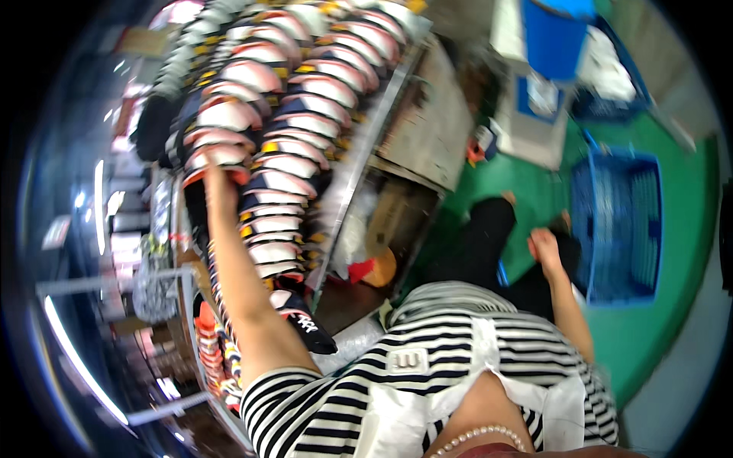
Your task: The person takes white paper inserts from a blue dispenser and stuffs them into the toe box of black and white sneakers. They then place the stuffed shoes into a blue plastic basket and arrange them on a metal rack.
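Now the left hand point(214, 177) is stretched far out to the rows of caps point(294, 122), white crowns with red and navy brims and small yellow tags, stacked overlapping on a long metal-edged table point(365, 133); it touches the near end of one row, but blur hides whether the fingers are closed. Meanwhile the right hand point(544, 246) hangs low, fingers loosely curled, holding nothing, just beside a blue plastic crate point(620, 221) on the green floor point(687, 229). Farther off sits a blue bin point(556, 38). Under the table, cardboard and a red-orange object sit in shadow.
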Tool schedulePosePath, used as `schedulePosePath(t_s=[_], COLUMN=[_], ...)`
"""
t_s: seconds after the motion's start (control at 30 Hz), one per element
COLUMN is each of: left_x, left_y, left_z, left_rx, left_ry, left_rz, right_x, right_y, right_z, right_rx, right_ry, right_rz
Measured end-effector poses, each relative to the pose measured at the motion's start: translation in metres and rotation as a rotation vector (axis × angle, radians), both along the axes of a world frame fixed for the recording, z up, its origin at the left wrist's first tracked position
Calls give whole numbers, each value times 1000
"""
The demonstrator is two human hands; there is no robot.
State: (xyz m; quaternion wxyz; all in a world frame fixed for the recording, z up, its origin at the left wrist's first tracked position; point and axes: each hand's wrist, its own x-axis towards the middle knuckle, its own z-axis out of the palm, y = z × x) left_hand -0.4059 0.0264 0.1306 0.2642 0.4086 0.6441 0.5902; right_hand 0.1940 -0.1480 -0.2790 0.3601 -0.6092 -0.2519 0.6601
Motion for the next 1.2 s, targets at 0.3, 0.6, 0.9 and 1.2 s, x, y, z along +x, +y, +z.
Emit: schedulePosePath(t_s=[0.3, 0.6, 0.9, 1.2], left_x=[152, 378, 397, 390], left_y=[-106, -8, 169, 220], left_z=[-3, -333, -721, -841], left_rx=[286, -803, -1340, -1120], left_ry=[762, 238, 321, 203], left_rz=[379, -885, -782, -467], right_x=[-13, 6, 97, 112], right_y=[24, 15, 37, 27], right_z=[-1, -72, -43, -50], right_rx=[-16, -213, -279, -507], right_ry=[-40, 188, 977, 1042], right_rz=[7, -231, -1032, -1246])
